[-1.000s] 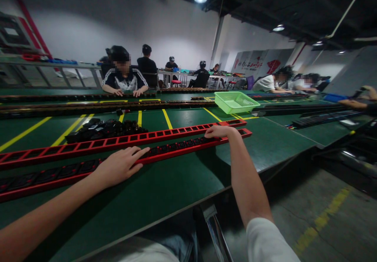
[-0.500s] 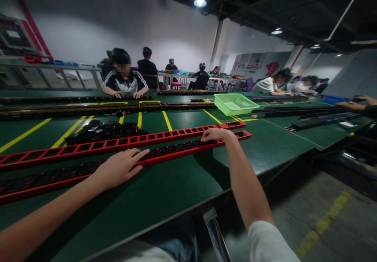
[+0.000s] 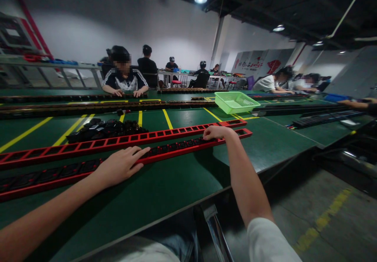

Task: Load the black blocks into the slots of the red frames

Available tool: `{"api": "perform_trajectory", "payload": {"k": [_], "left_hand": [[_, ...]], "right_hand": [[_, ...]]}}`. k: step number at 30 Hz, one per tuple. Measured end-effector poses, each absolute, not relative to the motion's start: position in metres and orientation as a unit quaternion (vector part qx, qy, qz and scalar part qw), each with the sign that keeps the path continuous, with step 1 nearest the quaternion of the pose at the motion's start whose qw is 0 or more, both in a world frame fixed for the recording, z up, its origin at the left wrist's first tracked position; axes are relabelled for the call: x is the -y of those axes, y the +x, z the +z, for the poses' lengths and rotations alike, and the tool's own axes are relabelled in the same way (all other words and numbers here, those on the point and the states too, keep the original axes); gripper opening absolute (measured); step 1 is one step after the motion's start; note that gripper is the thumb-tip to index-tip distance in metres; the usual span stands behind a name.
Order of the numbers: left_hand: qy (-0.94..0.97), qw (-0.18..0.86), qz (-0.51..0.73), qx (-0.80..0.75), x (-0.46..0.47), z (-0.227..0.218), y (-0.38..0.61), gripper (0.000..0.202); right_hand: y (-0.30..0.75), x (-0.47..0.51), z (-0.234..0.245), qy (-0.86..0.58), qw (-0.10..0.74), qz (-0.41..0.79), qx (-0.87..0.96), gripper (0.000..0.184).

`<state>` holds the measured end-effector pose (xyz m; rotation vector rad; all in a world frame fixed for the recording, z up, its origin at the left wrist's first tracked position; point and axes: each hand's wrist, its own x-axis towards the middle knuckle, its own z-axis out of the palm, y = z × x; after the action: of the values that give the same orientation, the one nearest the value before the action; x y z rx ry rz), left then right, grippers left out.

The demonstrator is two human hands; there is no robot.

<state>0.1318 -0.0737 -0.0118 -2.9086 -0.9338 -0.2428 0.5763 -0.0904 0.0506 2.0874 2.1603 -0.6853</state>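
A long red frame [image 3: 188, 149] filled with black square parts [image 3: 70, 170] lies along the table's near side. My left hand [image 3: 122, 165] rests on it palm down, fingers stretched out and the fingertips touching the black parts. Farther right, my right hand [image 3: 216, 132] is closed in a pinch over the same frame, near its right end. Whatever its fingertips hold is hidden. A second red frame [image 3: 165, 134], with a row of openings, runs just behind the first. Behind that sits a pile of loose black parts [image 3: 103, 130].
On the green table [image 3: 282, 144] stands a light green plastic basket [image 3: 237, 104]. Long dark strips [image 3: 73, 109] run across the back. A person [image 3: 125, 75] sits opposite, and several others work farther off. Another person's hand [image 3: 349, 102] reaches in at the right.
My right hand has shifted very slightly right along the frame. My left hand stays in place on the black parts. The view has moved a little.
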Motion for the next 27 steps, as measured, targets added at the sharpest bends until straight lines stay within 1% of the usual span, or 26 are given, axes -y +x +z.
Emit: {"api": "perform_trajectory", "payload": {"k": [7,11,17,27], "left_hand": [[-0.949,0.045,-0.074,0.304,0.073,-0.013,0.132,0.057],[-0.948,0.046,-0.082,0.303,0.074,-0.012,0.132,0.057],[-0.948,0.042,-0.083,0.303,0.074,-0.012,0.132,0.056],[-0.946,0.031,-0.083,0.311,0.076,-0.009,0.133,0.056]], "right_hand": [[0.568,0.094,0.056,0.692,0.037,-0.2,-0.693,0.05],[0.566,0.094,0.056,0.697,0.042,-0.207,-0.685,0.047],[0.565,0.092,0.056,0.712,0.025,-0.218,-0.667,0.04],[0.558,0.095,0.058,0.721,0.012,-0.227,-0.655,0.035]]}}
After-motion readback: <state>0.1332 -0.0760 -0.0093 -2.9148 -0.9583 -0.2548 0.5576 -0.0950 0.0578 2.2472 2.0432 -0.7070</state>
